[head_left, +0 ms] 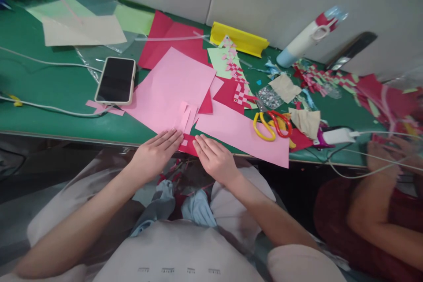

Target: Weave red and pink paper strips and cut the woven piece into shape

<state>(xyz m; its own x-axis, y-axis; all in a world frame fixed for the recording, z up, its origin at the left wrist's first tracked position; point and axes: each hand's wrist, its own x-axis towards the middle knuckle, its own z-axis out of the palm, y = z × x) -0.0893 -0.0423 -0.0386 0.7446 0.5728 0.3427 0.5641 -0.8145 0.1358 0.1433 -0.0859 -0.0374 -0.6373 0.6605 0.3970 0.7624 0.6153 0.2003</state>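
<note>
Red paper (191, 147), partly hidden, under fingers (169, 138)

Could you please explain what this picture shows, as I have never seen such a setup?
There is no machine: a camera worn on a person's head looks forward and down at their bare hands. The left hand and right hand touch a small red paper piece with pink squares at the edge of the green table; their thumbs are hidden, so gripping is uncertain. Nearby lie a large pink paper sheet, a black-screened smartphone, and scissors with yellow and red handles.
</note>
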